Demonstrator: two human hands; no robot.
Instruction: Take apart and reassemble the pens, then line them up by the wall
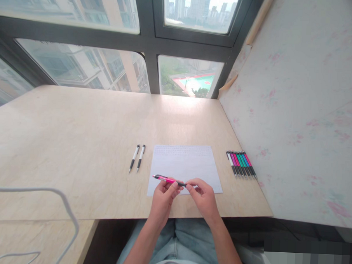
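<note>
A pink ballpoint pen [170,180] with a black grip lies almost level between my two hands, above the lower part of a sheet of paper [186,165]. My left hand [165,192] is closed around the pen's pink barrel, its clip end pointing left. The fingertips of my right hand [201,193] pinch the black tip end. Small handwriting covers the top lines of the sheet. Left of the paper rest two white pens [135,157] with black grips, side by side. To its right is a row of several pens [241,164] in white, purple, pink, green and blue.
The pale tabletop [76,143] runs back to a dark window frame [150,45]. A wall with flowered paper [296,114] borders the right side. A white cable [65,201] loops over the lower left, near a second, lower surface [37,235].
</note>
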